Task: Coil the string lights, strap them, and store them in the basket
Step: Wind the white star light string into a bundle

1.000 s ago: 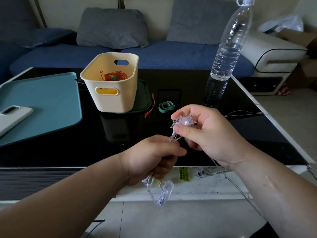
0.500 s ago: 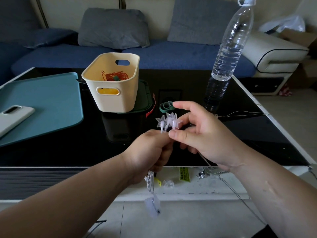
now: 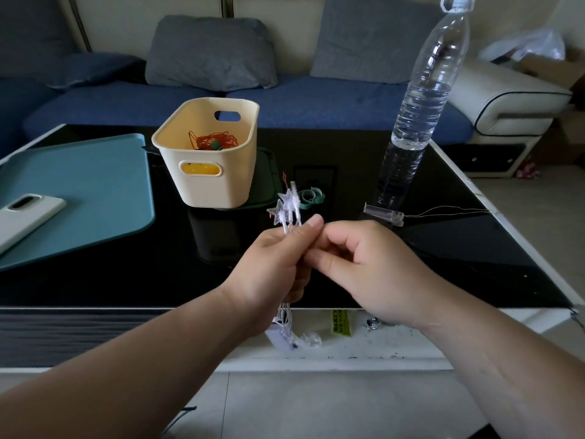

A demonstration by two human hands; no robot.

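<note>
My left hand [image 3: 272,267] grips a bundle of clear star string lights [image 3: 287,205]. Several stars stick up above its thumb, and more lights with a clear piece [image 3: 283,337] hang below the fist. My right hand [image 3: 367,270] is beside it with curled fingers that meet the bundle at my left thumb. The thin wire there is barely visible. A clear clip [image 3: 383,214] of the string lies on the black table, its wire [image 3: 449,212] trailing to the right edge. A green strap [image 3: 311,198] lies near the cream basket [image 3: 207,188], which holds an orange coil [image 3: 215,141].
A tall water bottle [image 3: 418,106] stands right of the basket. A teal mat [image 3: 82,191] with a white phone [image 3: 25,217] on it covers the table's left. A dark green tray [image 3: 269,175] sits under the basket. A blue sofa is behind.
My right hand brought a star to the bundle and let go of it. My left hand now holds that star with the others. The clear clip has slid into view on the table.
</note>
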